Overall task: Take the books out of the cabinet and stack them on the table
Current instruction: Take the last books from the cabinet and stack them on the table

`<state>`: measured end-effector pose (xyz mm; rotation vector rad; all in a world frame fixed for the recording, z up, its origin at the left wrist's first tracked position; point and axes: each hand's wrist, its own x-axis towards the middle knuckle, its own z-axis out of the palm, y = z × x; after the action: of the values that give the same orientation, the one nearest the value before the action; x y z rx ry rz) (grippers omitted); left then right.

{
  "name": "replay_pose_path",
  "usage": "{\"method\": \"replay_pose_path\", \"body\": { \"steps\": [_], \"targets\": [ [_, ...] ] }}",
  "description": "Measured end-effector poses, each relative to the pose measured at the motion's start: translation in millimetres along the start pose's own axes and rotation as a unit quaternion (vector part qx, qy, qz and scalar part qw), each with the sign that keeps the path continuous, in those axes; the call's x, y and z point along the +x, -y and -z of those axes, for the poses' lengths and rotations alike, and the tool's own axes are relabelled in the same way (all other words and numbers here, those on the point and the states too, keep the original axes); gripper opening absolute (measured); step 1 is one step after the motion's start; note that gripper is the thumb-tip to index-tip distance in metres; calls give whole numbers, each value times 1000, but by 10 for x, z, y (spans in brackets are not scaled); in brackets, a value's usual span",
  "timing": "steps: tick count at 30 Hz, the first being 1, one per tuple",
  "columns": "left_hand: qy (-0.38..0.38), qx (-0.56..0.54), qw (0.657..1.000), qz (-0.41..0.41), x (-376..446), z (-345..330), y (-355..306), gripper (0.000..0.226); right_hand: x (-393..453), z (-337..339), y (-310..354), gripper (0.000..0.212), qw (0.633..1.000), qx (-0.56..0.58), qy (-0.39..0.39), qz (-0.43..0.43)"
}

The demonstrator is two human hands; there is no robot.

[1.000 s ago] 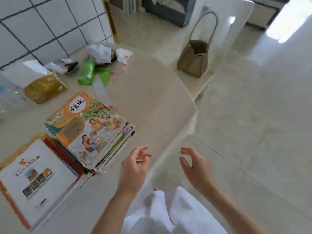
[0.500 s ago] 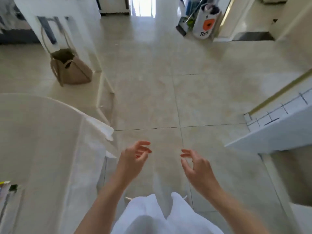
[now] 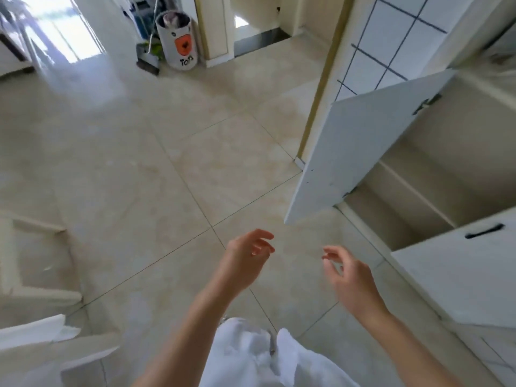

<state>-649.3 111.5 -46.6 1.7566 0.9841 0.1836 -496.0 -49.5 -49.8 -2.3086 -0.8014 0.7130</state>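
The white cabinet point(image 3: 418, 191) occupies the right side of the frame. Its flat white door point(image 3: 360, 146) stands swung open toward the centre. Behind the door, the pale interior shelves point(image 3: 418, 196) are visible; no books can be made out on the visible portions. A second white cabinet front with a black bar handle point(image 3: 484, 231) sits at the lower right, closed.

The left hand point(image 3: 245, 261) hangs at lower centre, fingers loosely spread and curled, holding nothing. The right hand point(image 3: 349, 275) hangs just to its right, apart from it, fingers likewise loosely curled and holding nothing. Both hands are over the beige tiled floor point(image 3: 167, 163), short of the cabinet door. White clothing point(image 3: 251, 356) fills the bottom centre.

A pale table edge point(image 3: 42, 344) shows at the lower left corner. At upper centre, a white cylindrical bin with an orange emblem point(image 3: 178, 43) stands on the floor beside a doorway.
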Motion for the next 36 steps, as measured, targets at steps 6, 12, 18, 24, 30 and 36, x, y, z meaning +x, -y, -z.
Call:
{"method": "replay_pose_path", "body": {
  "steps": [6,12,18,24,30,36],
  "targets": [
    [59,33,997,-47,901,-308,-485,35,465,387,-250,23,996,46,-51,-59],
    [12,13,995,-99,2032,-313,-1107,30,1284,726,-25,26,991,71,-102,-56],
    [7,41,982,-184,3200,-229,-1948,22,2316,1023,406,27,968,191,-121,-112],
    [236,108,956,-138,4052,-439,-2439,14,3009,1023,764,43,922,325,-83,-193],
    [301,150,934,-121,4359,-555,-2601,27,3269,954,876,69,911,345,-47,-222],
    [325,150,925,-124,4383,-615,-2615,33,3325,947,859,80,892,364,-49,-265]
  ]
}}
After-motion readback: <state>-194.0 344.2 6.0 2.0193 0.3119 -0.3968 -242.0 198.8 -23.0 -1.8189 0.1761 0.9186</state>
